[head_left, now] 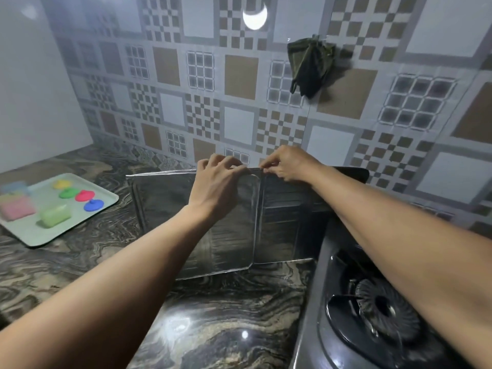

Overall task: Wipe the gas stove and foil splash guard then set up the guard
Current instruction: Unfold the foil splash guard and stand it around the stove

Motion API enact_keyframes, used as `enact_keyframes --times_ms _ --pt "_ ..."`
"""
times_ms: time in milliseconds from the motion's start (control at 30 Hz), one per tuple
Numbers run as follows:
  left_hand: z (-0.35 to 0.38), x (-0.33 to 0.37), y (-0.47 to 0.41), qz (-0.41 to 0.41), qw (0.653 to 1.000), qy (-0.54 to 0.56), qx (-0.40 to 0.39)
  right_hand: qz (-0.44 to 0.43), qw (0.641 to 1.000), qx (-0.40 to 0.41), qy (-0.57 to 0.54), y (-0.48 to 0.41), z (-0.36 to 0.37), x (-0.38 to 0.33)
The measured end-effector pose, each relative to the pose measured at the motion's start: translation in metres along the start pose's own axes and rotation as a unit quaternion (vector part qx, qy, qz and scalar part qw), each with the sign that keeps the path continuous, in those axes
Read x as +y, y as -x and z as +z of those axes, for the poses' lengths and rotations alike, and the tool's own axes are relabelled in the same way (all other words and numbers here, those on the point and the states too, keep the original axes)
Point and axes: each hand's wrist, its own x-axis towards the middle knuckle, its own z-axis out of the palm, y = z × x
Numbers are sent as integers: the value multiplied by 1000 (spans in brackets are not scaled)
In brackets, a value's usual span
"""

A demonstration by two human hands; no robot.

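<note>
Your left hand point(221, 182) and right hand point(286, 163) each hold a narrow grip, pinching the top edge of the foil splash guard point(165, 206) beside its middle fold. The guard stands on the desk point(226, 315), just left of the gas stove point(383, 310) and before the tiled wall point(239, 123). A dark green cloth point(310, 65) hangs on that wall; a tray point(26, 230) lies well off to the left.

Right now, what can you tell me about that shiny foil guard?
The foil guard is a shiny, silvery sheet folded into panels with creases between them. It stands upright on the dark marbled counter, in front of the tiled wall and beside the stove. The left hand and right hand both grip its top edge near a fold.
</note>
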Motion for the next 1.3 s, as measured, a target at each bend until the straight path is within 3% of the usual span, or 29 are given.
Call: enact_keyframes --times_ms 233,467,700,833,900,1300 --pt "-9 -2 -2 -81 995 57 -34 -22 1000 -5 18 -14 7 -16" --pt "-23 4 10 -221 973 71 14 -25 999 7 23 -15 10 -23" --pt "-47 18 17 -437 896 77 -12 -41 999 18 29 -11 13 -22" --pt "-60 22 19 -533 828 156 -75 -54 998 26 28 -8 14 -25" --pt "-63 21 21 -539 816 185 -97 -59 997 27 30 -6 14 -27" --pt "-83 12 29 -468 849 211 -129 -45 997 45 39 10 -5 -17"
